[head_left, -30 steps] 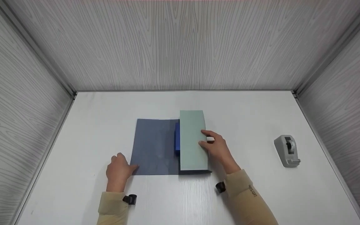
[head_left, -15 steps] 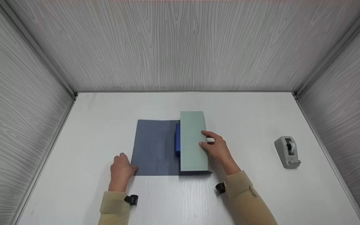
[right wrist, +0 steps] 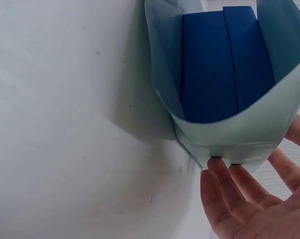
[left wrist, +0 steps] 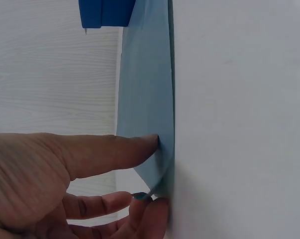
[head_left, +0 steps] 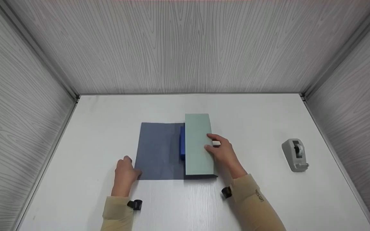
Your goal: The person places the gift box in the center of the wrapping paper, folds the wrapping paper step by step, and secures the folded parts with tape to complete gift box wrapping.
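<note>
Two-handed grip: the left hand (head_left: pixel 126 175) pinches the near left corner of the paper sheet (head_left: pixel 159 150); the right hand (head_left: pixel 225 155), fingers spread, presses the sheet's pale-green flap (head_left: pixel 198 144) along its right fold, pinching nothing. The blue box (head_left: pixel 182 142) lies beneath the flap, its left side exposed. Good practice: hold the corner lightly and draw the flap snug. At right on the tabletop (head_left: pixel 252 115), well apart: a tape dispenser (head_left: pixel 295 155).

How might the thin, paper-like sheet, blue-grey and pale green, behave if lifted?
The sheet would probably flop: its corner curls at the left hand. It may spring back, since it bends smoothly around one side of the rectangular blue box. Its thin edge suggests little weight.
</note>
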{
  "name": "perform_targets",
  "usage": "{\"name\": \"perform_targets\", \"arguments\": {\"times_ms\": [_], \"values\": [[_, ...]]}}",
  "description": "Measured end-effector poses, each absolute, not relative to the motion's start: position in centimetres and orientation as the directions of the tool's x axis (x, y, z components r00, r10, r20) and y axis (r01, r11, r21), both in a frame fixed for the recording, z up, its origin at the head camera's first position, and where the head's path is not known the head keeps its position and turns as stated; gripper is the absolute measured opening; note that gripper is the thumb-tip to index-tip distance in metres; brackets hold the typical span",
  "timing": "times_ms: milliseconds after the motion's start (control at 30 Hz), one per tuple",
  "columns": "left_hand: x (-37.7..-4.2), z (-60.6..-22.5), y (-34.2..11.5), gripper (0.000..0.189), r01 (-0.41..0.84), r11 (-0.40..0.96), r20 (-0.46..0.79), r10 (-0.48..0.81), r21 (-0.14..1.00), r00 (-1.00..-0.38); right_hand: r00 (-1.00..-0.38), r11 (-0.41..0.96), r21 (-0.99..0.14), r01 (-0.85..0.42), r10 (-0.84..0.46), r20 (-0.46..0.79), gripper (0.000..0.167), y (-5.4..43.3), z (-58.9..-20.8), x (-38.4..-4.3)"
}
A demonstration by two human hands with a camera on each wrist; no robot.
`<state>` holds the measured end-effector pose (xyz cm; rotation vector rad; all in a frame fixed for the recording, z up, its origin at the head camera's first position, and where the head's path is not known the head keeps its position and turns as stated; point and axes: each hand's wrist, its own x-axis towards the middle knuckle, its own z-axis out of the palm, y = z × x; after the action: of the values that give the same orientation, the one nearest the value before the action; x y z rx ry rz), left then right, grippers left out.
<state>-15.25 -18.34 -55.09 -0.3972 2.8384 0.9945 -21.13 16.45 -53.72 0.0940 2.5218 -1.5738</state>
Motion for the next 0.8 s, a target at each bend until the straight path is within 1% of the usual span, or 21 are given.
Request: {"name": "perform_targets", "arguments": {"times_ms": [133,267,367,433,567,667,800], "values": [[-15.4,-55.1,-18.3,0.046,-0.271,0.731,-0.17,-0.21,0.626,-0.963,-0.983,0.439,-0.886,0.145,-0.034,-0.178,0.051,16.5,-53.8,-21.1],[-15.4,-55.0,-18.3,0.039,-0.27,0.726,-0.146,-0.231,0.633,-0.962,-0.983,0.435,-0.889,0.146,-0.034,-0.178,0.051,16.4,-53.6,-21.1],[-15.4,-54.7,-18.4,0.036,-0.286,0.697,-0.153,-0.249,0.657,-0.956,-0.985,0.435,-0.89,0.135,-0.037,-0.168,0.052,16.4,-53.6,-21.2],[-15.5,-54.5,-18.5,0.037,-0.297,0.665,-0.171,-0.249,0.685,-0.953,-0.985,0.437,-0.89,0.133,-0.037,-0.166,0.052,16.3,-53.5,-21.2],[-15.7,-54.1,-19.0,0.044,-0.326,0.587,-0.236,-0.227,0.741,-0.945,-0.984,0.437,-0.888,0.143,-0.034,-0.175,0.052,16.3,-53.5,-21.2],[-16.1,-54.1,-19.3,0.047,-0.348,0.542,-0.279,-0.208,0.765,-0.938,-0.983,0.434,-0.888,0.15,-0.03,-0.181,0.051,16.4,-53.6,-21.2],[-17.0,-54.2,-19.6,0.044,-0.354,0.519,-0.295,-0.196,0.778,-0.935,-0.983,0.433,-0.889,0.15,-0.027,-0.18,0.051,16.4,-53.6,-21.3]]}}
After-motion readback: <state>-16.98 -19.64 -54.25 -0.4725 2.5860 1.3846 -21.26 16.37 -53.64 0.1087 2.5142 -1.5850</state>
